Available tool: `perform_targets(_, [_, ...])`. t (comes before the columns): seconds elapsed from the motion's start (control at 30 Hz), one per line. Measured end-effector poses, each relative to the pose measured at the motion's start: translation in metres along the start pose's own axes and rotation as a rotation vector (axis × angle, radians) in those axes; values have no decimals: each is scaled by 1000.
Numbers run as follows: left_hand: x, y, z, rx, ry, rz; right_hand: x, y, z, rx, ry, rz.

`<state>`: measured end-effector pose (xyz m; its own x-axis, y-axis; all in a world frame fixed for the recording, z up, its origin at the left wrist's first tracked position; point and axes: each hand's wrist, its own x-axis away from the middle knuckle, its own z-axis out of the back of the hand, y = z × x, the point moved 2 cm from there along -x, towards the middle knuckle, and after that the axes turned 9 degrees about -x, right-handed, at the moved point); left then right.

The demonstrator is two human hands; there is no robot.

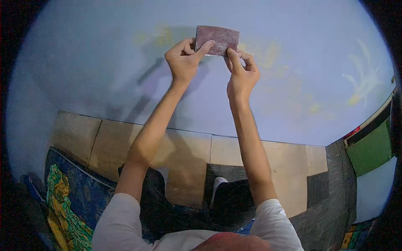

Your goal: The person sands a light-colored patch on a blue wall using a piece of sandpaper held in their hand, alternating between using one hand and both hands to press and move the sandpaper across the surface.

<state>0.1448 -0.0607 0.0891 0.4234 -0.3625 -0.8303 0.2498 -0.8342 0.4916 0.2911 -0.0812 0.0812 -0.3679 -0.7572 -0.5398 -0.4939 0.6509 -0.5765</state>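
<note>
From my end of the feed I have both hands up in front of a pale blue wall, with a reddish-brown rectangle of what looks like sandpaper between them. My left hand pinches its left side: thumb flat across the front face, fingers bent behind the edge, barely parted. My right hand has its lower right corner, thumb tip in front, fingers curled behind. Whitish dust marks the sheet; I can't tell whether its back touches the wall. Yellow smudges stain the paint around it. Below are wood-toned floor panels. At lower left, a green-and-yellow cloth lies over a blue patterned mattress. At far right stands a green panel; I can't tell whether it belongs to a cupboard.
</note>
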Motion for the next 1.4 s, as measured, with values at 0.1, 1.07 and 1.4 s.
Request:
perform_targets(0.1, [4,-9,4,-72,82,-146,-1,-3,-5,-54,-22,-101])
perform_targets(1.07, [1,-7,-10,79,-490,575,-20,-14,14,243,-148,12])
perform_targets(1.4, [-5,-18,-3,61,-442,469,-23,-10,9,311,-236,95])
